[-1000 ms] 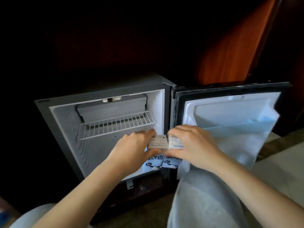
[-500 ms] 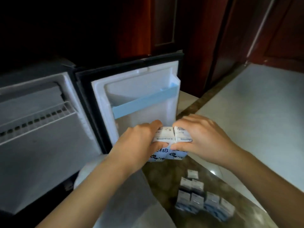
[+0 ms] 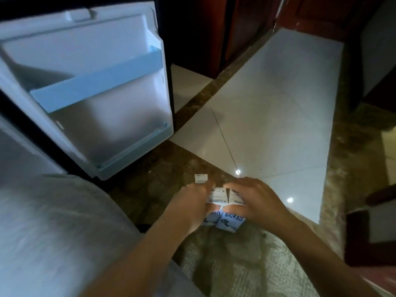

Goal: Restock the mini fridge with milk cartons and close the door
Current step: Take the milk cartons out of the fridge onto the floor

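Observation:
Two small milk cartons [image 3: 225,196], white on top with blue printed fronts, sit pressed side by side low over the floor. My left hand [image 3: 192,207] grips the left one and my right hand [image 3: 258,202] grips the right one, fingers curled over the tops and thumbs across the fronts. I cannot tell if they touch the floor. One more carton [image 3: 201,178] stands on the floor just behind my left hand. The mini fridge door [image 3: 120,116] hangs wide open at upper left, its blue shelf rail [image 3: 96,80] holding nothing. Only a sliver of the fridge body [image 3: 15,151] shows.
My knee in light grey trousers [image 3: 53,232] fills the lower left. A patterned rug [image 3: 235,269] lies under my arms, with brown stone border and white floor tiles [image 3: 267,116] beyond. Dark wooden furniture [image 3: 372,236] stands at right, and wooden cabinets [image 3: 246,28] stand behind.
The view has swung right and down, away from the fridge interior. Both hands, still holding the two cartons, have moved from the fridge front down to the floor beside the open door.

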Tool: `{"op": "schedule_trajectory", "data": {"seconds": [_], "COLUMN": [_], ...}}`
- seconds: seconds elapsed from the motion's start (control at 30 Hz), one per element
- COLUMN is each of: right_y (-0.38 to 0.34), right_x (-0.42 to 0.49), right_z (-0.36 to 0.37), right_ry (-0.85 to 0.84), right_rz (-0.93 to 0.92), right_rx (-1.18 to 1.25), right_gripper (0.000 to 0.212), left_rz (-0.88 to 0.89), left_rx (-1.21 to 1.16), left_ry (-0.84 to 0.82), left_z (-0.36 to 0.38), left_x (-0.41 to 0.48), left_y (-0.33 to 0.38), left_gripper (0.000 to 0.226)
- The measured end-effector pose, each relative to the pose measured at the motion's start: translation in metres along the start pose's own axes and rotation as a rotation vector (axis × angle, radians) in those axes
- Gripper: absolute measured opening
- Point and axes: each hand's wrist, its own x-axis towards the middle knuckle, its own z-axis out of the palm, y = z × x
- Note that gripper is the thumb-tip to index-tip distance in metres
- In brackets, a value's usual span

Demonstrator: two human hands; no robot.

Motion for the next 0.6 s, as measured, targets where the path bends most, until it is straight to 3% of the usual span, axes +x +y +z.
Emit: {"op": "schedule_trajectory", "data": {"seconds": [0.2,0.33,0.6], "right_y": [0.029,0.051,0.081], "right_x": [-0.029,-0.039,-0.05], "right_z": [0.047,0.082,0.145], "right_ry": [-0.085,-0.122,-0.213], "right_rz": [0.107,0.165,0.249], "right_rx": [0.084,0.038,-0.049], "right_gripper": [0.034,0.043,0.051], "left_rz": [-0.078,-0.144,-0.259], "left_rx": [0.089,0.067,-0.094], "left_ry": [-0.194,-0.296,-0.335], "left_z": [0.056,0.087,0.134], "left_x": [0.021,0.036,0.055], "left_y": [0.003,0.002,-0.019], "left_gripper": [0.033,0.041,0.036]}}
